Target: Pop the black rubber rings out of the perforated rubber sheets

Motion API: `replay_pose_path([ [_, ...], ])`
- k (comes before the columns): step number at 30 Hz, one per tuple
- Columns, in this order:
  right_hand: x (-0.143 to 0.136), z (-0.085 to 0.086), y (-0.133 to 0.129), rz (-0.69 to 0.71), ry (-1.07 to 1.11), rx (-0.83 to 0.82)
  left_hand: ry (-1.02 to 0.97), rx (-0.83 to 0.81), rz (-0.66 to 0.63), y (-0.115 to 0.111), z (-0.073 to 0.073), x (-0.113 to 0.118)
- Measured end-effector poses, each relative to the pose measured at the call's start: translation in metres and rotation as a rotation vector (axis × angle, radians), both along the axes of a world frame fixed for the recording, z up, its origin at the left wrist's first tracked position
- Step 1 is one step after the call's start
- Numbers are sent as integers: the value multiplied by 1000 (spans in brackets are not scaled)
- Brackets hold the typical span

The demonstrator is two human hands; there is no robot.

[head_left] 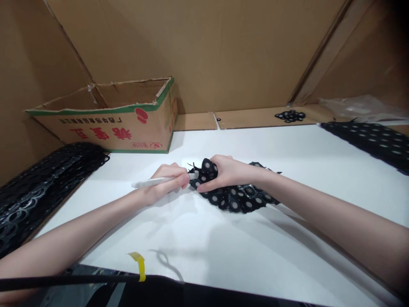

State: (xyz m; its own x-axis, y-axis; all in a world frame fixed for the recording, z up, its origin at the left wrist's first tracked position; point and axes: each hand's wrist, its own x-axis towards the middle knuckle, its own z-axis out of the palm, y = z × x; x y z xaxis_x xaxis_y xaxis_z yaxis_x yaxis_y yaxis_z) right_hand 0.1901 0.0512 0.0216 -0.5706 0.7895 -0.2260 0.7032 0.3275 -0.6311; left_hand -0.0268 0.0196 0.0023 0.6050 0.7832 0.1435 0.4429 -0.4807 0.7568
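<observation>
A sheet of linked black rings [234, 204] with pale round centres lies on the white tabletop [179, 256]. My right hand [225, 168] is closed over its left part, thumb toward me and fingers on the far side. My left hand [169, 181] grips a slim white pen-like tool [148, 183], whose front end meets the left edge of the sheet. The tool's tip is too small to make out against the rings. Loose black strands stick out at the sheet's left end, beside the left fingers.
An open cardboard box [121, 132] stands at the back left. Black ring strips [41, 183] are heaped at the left. A black dotted sheet [373, 138], clear plastic [361, 108] and a small ring piece [290, 115] lie rightward. A black cable with yellow tape [140, 266] crosses the front.
</observation>
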Motion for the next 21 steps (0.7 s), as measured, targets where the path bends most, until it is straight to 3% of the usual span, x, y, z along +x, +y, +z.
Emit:
replay_pose_path([
  [11, -3, -1, -4, -93, 59, -34, -126, -42, -9, 0, -4, -4],
  [21, -4, 0, -4, -12, 109, -20, -54, -45, -41, 3, 0, -5],
])
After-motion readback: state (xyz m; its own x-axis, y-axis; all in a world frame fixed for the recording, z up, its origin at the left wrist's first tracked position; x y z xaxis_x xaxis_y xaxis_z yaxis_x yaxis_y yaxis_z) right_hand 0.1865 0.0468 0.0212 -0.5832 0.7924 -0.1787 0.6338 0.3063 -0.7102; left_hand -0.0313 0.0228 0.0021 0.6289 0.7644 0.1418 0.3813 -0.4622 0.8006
